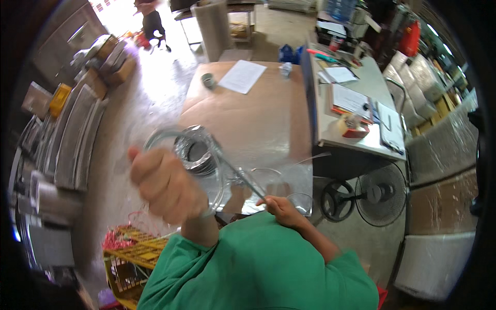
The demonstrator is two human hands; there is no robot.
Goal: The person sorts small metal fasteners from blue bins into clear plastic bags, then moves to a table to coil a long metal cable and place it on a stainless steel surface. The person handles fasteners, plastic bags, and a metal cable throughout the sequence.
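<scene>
My left hand (168,183), raised at the table's near left corner and a little blurred, is closed in a fist around a see-through, pale green flexible strip (235,168). From this fist the strip bows up in a loop and then slants down to my right hand (281,211). There, close to my green shirt, the fingers pinch it. Behind the left fist lies a coil (199,164) wrapped in shiny plastic film, partly hidden. Thin see-through loops (263,170) curve over the table's near edge. Whether the strip is solid or hollow cannot be told.
On the brown-covered table (248,116) are a grey roll (207,79) and a paper sheet (242,76). A desk (325,113) with clipboards adjoins on the right, near a fan (381,194). A yellow crate (129,248) stands near left. Another person (151,23) is far left.
</scene>
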